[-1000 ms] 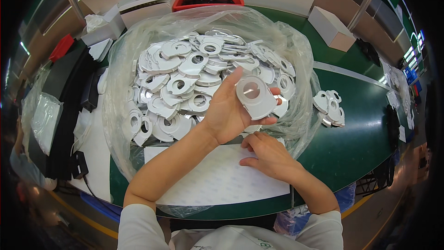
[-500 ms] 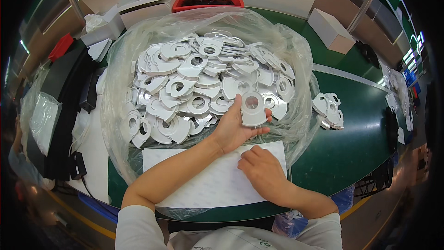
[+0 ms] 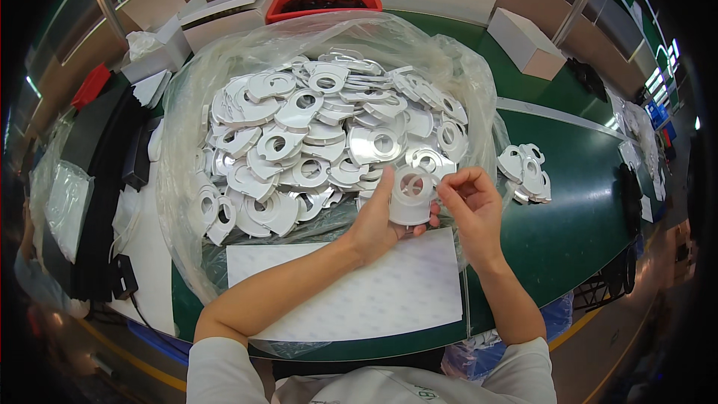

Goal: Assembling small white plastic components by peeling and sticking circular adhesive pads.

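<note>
My left hand grips a white plastic part with a round hole, its thumb along the left edge and fingertips showing at the right. My right hand is closed in a pinch at the part's upper right edge. What lies between those fingertips, if anything, is too small to make out. Just beyond both hands, a heap of similar white parts fills a clear plastic bag spread on the green table. Below my wrists lies a white sheet.
A small pile of white parts sits right of the bag. Behind the bag stand a red bin with dark contents and an open cardboard box. A white box is at the back right. A black adapter lies at left.
My right hand has risen from over the white sheet to the right edge of the held part and closed in a pinch. My left hand still holds the part; the view has shifted slightly.
</note>
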`<act>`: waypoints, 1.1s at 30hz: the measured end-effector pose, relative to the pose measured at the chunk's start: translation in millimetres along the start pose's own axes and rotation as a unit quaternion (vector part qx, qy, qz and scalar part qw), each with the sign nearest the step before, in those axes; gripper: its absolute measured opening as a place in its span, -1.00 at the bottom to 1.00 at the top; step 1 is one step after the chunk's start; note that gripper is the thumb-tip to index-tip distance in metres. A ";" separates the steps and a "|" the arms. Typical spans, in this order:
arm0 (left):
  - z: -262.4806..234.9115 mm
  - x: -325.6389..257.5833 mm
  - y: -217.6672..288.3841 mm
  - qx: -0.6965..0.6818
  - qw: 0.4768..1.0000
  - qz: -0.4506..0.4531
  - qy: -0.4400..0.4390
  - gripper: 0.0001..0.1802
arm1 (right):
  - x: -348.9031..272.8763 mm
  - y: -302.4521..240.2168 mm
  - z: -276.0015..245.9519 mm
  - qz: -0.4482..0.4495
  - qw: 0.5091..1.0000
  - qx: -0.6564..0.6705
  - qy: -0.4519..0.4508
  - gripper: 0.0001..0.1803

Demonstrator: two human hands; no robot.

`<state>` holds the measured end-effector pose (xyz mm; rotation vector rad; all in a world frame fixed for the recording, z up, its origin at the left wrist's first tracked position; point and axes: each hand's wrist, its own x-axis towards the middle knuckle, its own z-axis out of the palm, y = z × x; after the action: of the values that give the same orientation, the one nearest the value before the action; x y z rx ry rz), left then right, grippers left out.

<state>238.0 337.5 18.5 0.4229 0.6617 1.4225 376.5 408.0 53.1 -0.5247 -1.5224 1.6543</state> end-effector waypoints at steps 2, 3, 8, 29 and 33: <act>1.9 -2.9 -3.3 -0.001 1.000 -0.018 -0.010 -0.27 | 3.2 3.3 -1.2 0.046 0.999 -0.012 0.018 -0.87; 0.8 -2.4 -4.8 0.000 1.000 -0.020 -0.010 -0.27 | 3.5 5.7 -2.5 0.047 0.999 -0.011 0.020 -0.87; -4.5 -1.4 -8.4 0.015 1.000 -0.014 -0.020 -0.27 | 3.2 10.6 -3.6 0.056 0.998 -0.021 0.004 -0.85; -7.0 -1.1 -7.7 0.066 0.996 0.013 -0.063 -0.52 | 3.0 14.6 -4.9 0.052 0.998 -0.028 -0.006 -0.86; -1.4 -3.4 -5.8 0.071 0.997 0.003 -0.027 -0.72 | 0.5 16.4 -4.7 0.037 0.998 -0.056 -0.003 -0.86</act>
<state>241.5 333.3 14.4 0.5738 0.7199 1.3687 375.2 412.3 36.5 -0.6430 -1.6250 1.6335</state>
